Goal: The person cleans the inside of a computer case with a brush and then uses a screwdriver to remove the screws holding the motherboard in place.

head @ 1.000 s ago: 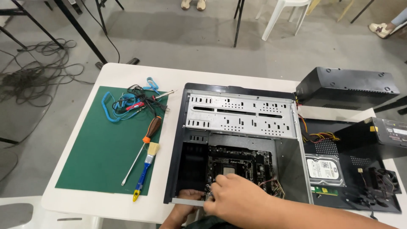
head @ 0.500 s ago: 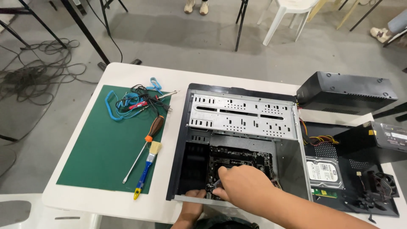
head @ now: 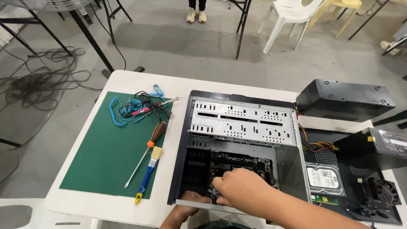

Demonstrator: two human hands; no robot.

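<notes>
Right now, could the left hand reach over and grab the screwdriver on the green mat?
Probably yes. The left hand rests on the computer case's near edge, and the screwdriver lies in the open on the green mat just to its left, with only a small brush beside it.

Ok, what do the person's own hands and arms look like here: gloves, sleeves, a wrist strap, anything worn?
Both are bare. The right hand shows no glove, ring or strap, and its forearm is uncovered all the way to the frame's lower edge, so no sleeve is in view. Only part of the left hand shows at the bottom edge of the open computer case; it is also ungloved, and its wrist is mostly out of view.
</notes>
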